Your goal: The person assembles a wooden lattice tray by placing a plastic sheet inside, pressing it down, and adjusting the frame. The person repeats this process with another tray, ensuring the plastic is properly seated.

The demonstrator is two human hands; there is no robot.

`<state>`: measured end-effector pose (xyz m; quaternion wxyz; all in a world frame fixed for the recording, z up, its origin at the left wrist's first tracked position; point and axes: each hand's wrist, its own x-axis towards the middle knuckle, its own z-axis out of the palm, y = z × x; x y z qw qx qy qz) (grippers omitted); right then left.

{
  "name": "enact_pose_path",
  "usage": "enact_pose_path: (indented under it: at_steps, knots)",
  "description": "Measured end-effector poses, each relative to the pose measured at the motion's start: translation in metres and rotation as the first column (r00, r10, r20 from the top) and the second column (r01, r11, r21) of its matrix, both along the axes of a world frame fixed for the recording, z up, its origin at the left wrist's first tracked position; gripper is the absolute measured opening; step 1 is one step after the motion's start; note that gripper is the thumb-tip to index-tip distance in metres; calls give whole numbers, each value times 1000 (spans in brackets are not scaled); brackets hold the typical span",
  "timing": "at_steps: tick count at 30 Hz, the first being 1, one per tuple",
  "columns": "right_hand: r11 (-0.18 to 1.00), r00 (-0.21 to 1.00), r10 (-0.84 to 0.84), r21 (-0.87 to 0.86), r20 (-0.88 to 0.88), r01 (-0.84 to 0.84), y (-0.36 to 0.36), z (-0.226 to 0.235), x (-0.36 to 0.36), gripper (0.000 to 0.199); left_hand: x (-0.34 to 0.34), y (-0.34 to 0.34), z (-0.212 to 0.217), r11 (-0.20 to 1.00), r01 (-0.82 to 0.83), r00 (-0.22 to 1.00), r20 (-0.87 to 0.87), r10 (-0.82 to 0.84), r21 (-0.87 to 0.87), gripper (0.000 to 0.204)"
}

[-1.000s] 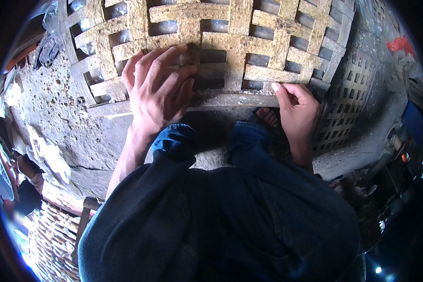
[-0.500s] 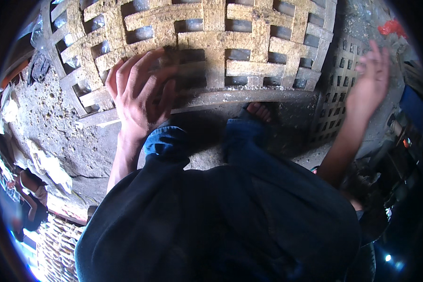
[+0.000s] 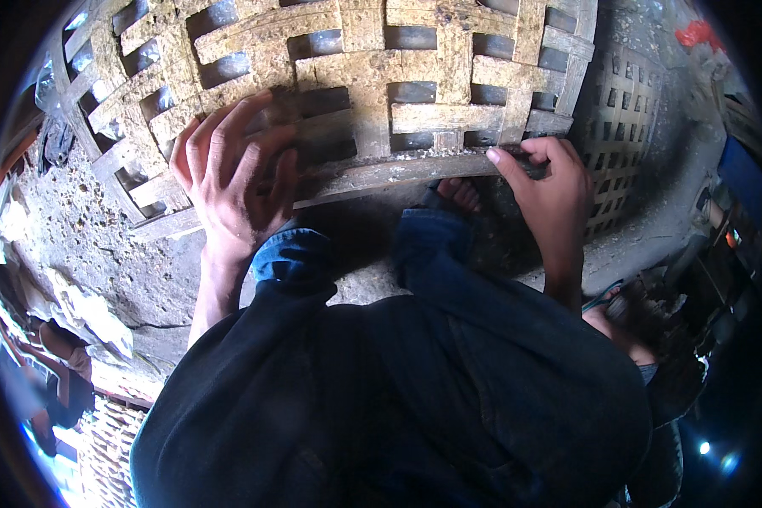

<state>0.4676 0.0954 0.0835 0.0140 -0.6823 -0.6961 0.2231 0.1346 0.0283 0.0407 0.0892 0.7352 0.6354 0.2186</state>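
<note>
A woven bamboo lattice panel (image 3: 368,102), pale brown and stained, lies before me with a wooden strip along its near edge. On its near left part rests my left hand (image 3: 237,182), open, with fingers apart and bent over the slats. At the near right corner my right hand (image 3: 554,190) grips the edge strip, its thumb on the near side and its fingers curled over the top. What the fingertips touch there is partly hidden. Through the gaps in the weave shows greyish, shiny material.
A second lattice (image 3: 622,127) stands on the right. Rough concrete floor (image 3: 102,220) with white scraps (image 3: 85,309) lies on the left. A red plastic bag (image 3: 698,34) is at the far right. Another person (image 3: 63,372) is at the left rim, near a woven basket (image 3: 114,449).
My right hand has come in from the right and closed on the panel's near right edge. My left hand stays on the slats. The view has shifted slightly.
</note>
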Motion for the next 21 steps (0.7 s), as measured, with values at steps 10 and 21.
enact_pose_path:
  at_steps: [10,21]
  knots:
    - [899,999,18,-439,36,-1,40,-3,6,35,2,-3,-1,1000,-19,1000,9,19,-6,22]
    - [931,996,38,-358,-85,-66,34,-2,17,20,2,-2,-1,1000,-28,1000,-7,28,-6,20]
